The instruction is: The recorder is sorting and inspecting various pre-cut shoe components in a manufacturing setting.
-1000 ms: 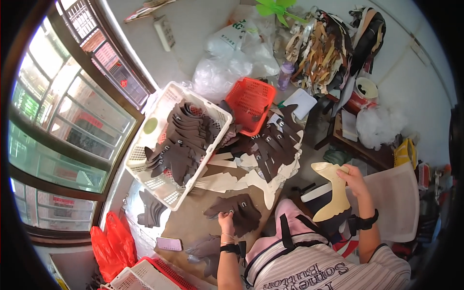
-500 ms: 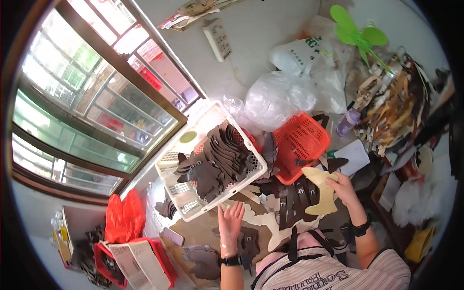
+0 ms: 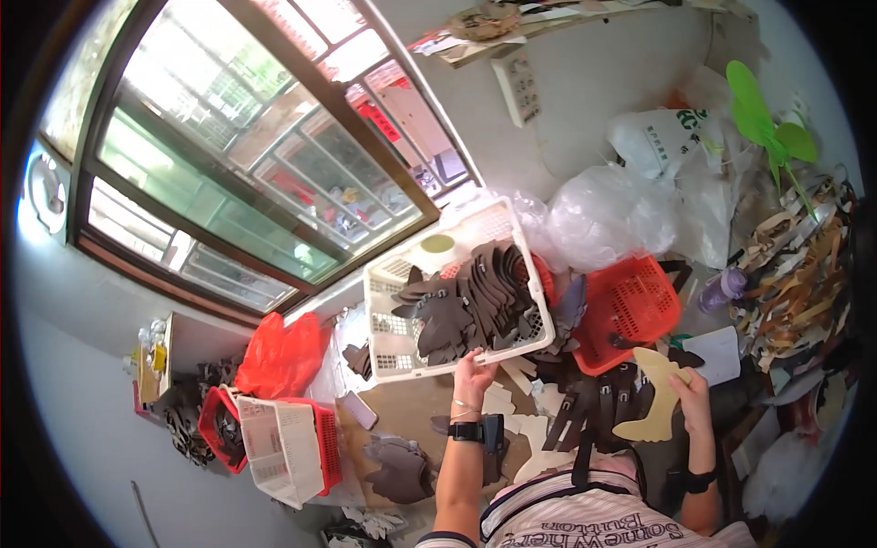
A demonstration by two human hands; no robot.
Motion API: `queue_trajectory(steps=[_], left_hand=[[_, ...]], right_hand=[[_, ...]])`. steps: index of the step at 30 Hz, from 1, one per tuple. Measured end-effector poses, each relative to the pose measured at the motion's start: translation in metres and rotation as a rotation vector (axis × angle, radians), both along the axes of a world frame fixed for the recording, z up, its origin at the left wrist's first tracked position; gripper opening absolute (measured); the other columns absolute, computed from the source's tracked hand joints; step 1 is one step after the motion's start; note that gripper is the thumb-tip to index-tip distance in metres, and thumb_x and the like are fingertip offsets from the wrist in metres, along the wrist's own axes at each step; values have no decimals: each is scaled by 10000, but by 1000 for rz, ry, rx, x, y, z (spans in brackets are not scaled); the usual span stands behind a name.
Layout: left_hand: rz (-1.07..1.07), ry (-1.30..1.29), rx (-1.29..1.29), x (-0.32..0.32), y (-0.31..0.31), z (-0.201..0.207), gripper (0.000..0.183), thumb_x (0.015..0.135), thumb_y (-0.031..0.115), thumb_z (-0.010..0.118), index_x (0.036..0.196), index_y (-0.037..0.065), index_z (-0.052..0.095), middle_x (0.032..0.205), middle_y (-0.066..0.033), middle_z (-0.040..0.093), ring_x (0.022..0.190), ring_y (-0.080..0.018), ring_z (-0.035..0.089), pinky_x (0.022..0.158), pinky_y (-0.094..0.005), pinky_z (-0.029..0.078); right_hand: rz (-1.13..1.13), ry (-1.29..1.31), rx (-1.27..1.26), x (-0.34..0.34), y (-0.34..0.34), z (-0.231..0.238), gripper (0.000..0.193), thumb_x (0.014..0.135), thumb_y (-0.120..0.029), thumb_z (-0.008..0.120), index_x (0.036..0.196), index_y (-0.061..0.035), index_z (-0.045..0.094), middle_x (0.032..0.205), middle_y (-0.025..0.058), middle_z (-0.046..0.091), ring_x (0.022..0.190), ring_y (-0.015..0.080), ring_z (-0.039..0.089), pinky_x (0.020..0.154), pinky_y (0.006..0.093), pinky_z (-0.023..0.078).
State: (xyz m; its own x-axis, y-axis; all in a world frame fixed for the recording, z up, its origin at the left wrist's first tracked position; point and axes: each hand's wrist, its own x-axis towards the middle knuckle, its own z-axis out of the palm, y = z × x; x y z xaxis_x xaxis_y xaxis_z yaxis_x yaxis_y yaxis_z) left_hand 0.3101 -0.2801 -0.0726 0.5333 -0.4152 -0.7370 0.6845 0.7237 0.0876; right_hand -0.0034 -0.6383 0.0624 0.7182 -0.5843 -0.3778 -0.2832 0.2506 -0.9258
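My right hand (image 3: 692, 395) is closed on a cream-coloured curved cut-out piece (image 3: 650, 402), shaped like a shoe upper, and holds it up at the right of the table. My left hand (image 3: 474, 376) is at the front rim of a white plastic basket (image 3: 429, 373), its fingers curled over the edge. Inside the basket lie stacks of dark brown cut pieces (image 3: 470, 301), several overlapping like fanned leaves. Dark strap-like pieces with buckles (image 3: 594, 402) lie between my hands, with pale cut-outs (image 3: 530, 438) beside them.
A red basket (image 3: 630, 310) stands behind the cream piece. Grey-brown pieces (image 3: 400, 466) and a phone (image 3: 360, 411) lie left of my left arm. Further left are a red bag (image 3: 283, 354) and stacked baskets (image 3: 279, 447). Clear plastic bags (image 3: 607, 215) and a purple bottle (image 3: 722, 289) sit behind.
My left hand has gone from open, palm up, to curled over the basket's front rim. The cream piece stays in my right hand, tilted differently. The whole view has swung left.
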Motion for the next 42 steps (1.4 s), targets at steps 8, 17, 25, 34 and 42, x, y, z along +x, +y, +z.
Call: queue_trajectory(steps=[8, 17, 25, 34, 42], left_hand=[[12, -261, 386, -62, 31, 108, 134, 853, 101, 584, 946, 31, 517, 925, -115, 594, 840, -260, 607, 773, -404, 535], [129, -368, 715, -205, 172, 235, 350, 817, 38, 609, 1141, -70, 533, 1080, -141, 615, 960, -259, 619, 858, -405, 515], [418, -281, 714, -306, 283, 313, 418, 834, 44, 575, 1215, -64, 442, 1162, -168, 559, 1064, -301, 567, 932, -445, 475], [866, -268, 768, -373, 438, 322, 420, 847, 124, 541, 1216, -33, 417, 1245, -219, 494, 1162, -407, 490, 994, -591, 391], [1306, 12, 868, -539, 495, 257, 329, 832, 131, 586, 1118, 2, 487, 1085, -134, 598, 1000, -307, 594, 843, -477, 510]], right_hand=[[-40, 0, 63, -6, 40, 4, 103, 895, -82, 589, 801, -47, 565, 735, -34, 564, 666, 46, 517, 612, 206, 404], [358, -42, 50, 69, 75, 4, 64, 874, -96, 604, 889, -35, 591, 798, -9, 607, 711, 71, 562, 650, 236, 445], [718, -92, -6, 135, 181, 12, 77, 885, -112, 596, 868, -38, 584, 780, -16, 599, 675, 53, 528, 609, 223, 422], [763, -97, 30, 119, 303, 11, 73, 875, -77, 603, 896, -8, 612, 801, -9, 625, 716, 61, 563, 651, 212, 437], [1042, 25, 64, 149, 412, 44, 106, 876, -117, 621, 893, -14, 598, 761, -6, 621, 666, 48, 558, 609, 201, 433]])
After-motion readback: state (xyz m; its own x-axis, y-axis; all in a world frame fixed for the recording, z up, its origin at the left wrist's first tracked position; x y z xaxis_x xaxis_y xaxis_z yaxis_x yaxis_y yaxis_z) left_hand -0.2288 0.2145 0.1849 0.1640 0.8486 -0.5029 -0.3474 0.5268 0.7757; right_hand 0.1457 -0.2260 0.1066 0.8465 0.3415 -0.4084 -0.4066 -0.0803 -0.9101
